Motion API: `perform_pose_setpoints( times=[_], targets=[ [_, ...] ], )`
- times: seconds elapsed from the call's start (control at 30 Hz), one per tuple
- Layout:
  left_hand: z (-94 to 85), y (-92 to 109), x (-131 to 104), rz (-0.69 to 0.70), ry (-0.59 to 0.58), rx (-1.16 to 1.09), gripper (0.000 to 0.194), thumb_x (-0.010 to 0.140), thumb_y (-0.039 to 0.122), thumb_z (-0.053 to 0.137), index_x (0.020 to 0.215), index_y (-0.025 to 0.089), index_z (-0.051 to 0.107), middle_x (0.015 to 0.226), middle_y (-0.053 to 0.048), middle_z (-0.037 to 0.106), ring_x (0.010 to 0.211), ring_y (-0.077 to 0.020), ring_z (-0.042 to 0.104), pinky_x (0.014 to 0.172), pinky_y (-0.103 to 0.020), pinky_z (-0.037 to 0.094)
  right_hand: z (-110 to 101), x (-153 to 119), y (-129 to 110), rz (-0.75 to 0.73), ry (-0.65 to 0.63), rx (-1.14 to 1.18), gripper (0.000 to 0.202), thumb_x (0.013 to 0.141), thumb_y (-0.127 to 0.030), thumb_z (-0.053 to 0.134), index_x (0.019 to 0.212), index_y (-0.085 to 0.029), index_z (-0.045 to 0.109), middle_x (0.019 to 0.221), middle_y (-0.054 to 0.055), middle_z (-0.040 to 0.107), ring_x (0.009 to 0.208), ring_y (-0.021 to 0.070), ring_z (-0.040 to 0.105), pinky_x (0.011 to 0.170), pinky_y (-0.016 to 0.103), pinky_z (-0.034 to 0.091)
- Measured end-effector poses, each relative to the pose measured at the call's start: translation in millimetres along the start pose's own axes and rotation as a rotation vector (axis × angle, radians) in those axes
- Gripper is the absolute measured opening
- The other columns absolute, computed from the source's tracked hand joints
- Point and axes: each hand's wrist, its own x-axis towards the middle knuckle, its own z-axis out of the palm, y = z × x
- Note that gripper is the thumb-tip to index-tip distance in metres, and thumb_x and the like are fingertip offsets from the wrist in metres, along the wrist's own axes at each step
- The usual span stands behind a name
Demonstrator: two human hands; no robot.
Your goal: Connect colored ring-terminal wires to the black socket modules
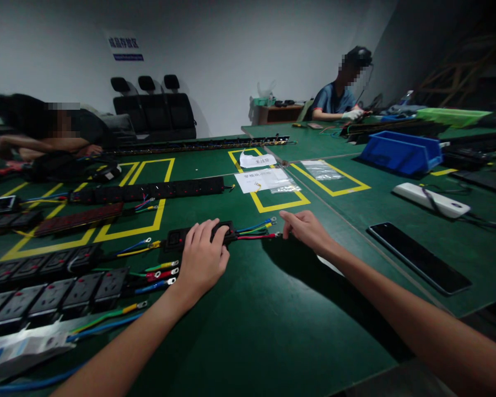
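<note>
My left hand (204,256) lies over a short black socket strip (174,239) on the green table, its fingers bent round the body. Blue, yellow-green and red wires (254,236) with ring terminals run from the strip's right end. Just past the red wire's terminal is my right hand (303,227), its fingers curled together. Whether anything is pinched between those fingertips cannot be made out. Left of the strip, a blue and a yellow wire (137,251) end in terminals close to it. Rows of black sockets (80,292) with coloured leads lie nearer on the left.
A black phone (417,256), a white device with a cable (432,199) and a blue bin (400,153) are on the right. Paper sheets (256,181) and plastic bags (321,170) lie ahead. Two people work across the table, left and far right.
</note>
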Motion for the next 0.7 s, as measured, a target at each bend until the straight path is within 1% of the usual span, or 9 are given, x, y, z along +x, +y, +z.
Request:
perform_pose_setpoints(
  times=[0.1, 0.2, 0.33, 0.43, 0.5, 0.57, 0.63, 0.7],
  targets=[
    [-0.2, 0.1, -0.2, 0.005, -0.005, 0.016, 0.04, 0.091, 0.018, 0.054, 0.13, 0.015, 0.063, 0.14, -0.018, 0.06, 0.131, -0.0348, 0.054, 0.115, -0.059, 0.039, -0.9, 0.4, 0.3, 0.015, 0.069, 0.024, 0.062, 0.09, -0.06, 0.044, 0.05, -0.018, 0.067, 0.038, -0.001, 0.036, 0.04, 0.013, 0.035, 0.049, 0.031, 0.027],
    [-0.1, 0.2, -0.1, 0.009, -0.01, 0.027, 0.04, 0.091, 0.018, 0.054, 0.13, 0.015, 0.063, 0.139, -0.017, 0.06, 0.131, -0.0347, 0.054, 0.115, -0.058, 0.039, -1.6, 1.4, 1.6, 0.026, 0.088, 0.056, 0.061, 0.09, -0.059, 0.044, 0.054, -0.017, 0.069, 0.042, -0.001, 0.039, 0.042, 0.0136, 0.037, 0.05, 0.031, 0.028],
    [0.1, 0.3, 0.2, 0.006, -0.013, 0.028, 0.04, 0.091, 0.018, 0.054, 0.13, 0.015, 0.062, 0.14, -0.017, 0.06, 0.132, -0.0347, 0.053, 0.115, -0.058, 0.039, -1.5, 1.8, 3.2, -0.012, 0.121, 0.026, 0.057, 0.091, -0.057, 0.043, 0.068, -0.016, 0.074, 0.05, 0.0, 0.048, 0.047, 0.0143, 0.042, 0.052, 0.031, 0.029],
    [-0.2, 0.6, 0.1, 0.005, -0.014, 0.029, 0.04, 0.091, 0.018, 0.053, 0.13, 0.015, 0.062, 0.14, -0.017, 0.06, 0.132, -0.0345, 0.053, 0.115, -0.058, 0.039, -0.3, 1.7, 3.9, -0.088, 0.157, -0.038, 0.047, 0.091, -0.052, 0.047, 0.083, -0.016, 0.075, 0.062, 0.002, 0.058, 0.056, 0.0159, 0.05, 0.055, 0.03, 0.033],
    [-0.4, 0.6, -0.3, 0.006, -0.016, 0.032, 0.04, 0.092, 0.018, 0.053, 0.13, 0.015, 0.062, 0.14, -0.017, 0.06, 0.132, -0.0344, 0.053, 0.115, -0.058, 0.039, 1.3, 1.1, 4.6, -0.138, 0.137, -0.058, 0.04, 0.088, -0.049, 0.053, 0.097, -0.016, 0.074, 0.073, 0.003, 0.063, 0.062, 0.0169, 0.055, 0.058, 0.029, 0.037],
    [-0.3, 0.4, -0.7, 0.006, -0.018, 0.034, 0.04, 0.092, 0.018, 0.054, 0.131, 0.015, 0.062, 0.14, -0.017, 0.06, 0.132, -0.0342, 0.053, 0.116, -0.057, 0.038, 3.4, -0.1, 5.7, -0.176, 0.087, -0.072, 0.04, 0.087, -0.047, 0.058, 0.11, -0.017, 0.07, 0.079, 0.003, 0.065, 0.064, 0.0169, 0.056, 0.06, 0.029, 0.04],
    [0.0, 0.0, -0.9, 0.007, -0.02, 0.034, 0.04, 0.092, 0.018, 0.054, 0.131, 0.015, 0.062, 0.14, -0.017, 0.059, 0.132, -0.034, 0.053, 0.116, -0.057, 0.038, 5.3, -1.6, 7.1, -0.214, 0.041, -0.116, 0.04, 0.087, -0.044, 0.061, 0.116, -0.018, 0.067, 0.08, 0.002, 0.065, 0.064, 0.0163, 0.057, 0.061, 0.029, 0.041],
    [0.4, -0.2, -0.8, 0.006, -0.021, 0.035, 0.04, 0.092, 0.018, 0.054, 0.131, 0.016, 0.061, 0.141, -0.016, 0.059, 0.133, -0.0337, 0.053, 0.116, -0.057, 0.037, 6.2, -2.8, 8.6, -0.247, 0.027, -0.186, 0.037, 0.087, -0.042, 0.062, 0.115, -0.018, 0.066, 0.08, 0.002, 0.065, 0.064, 0.0162, 0.057, 0.062, 0.029, 0.041]
  ],
)
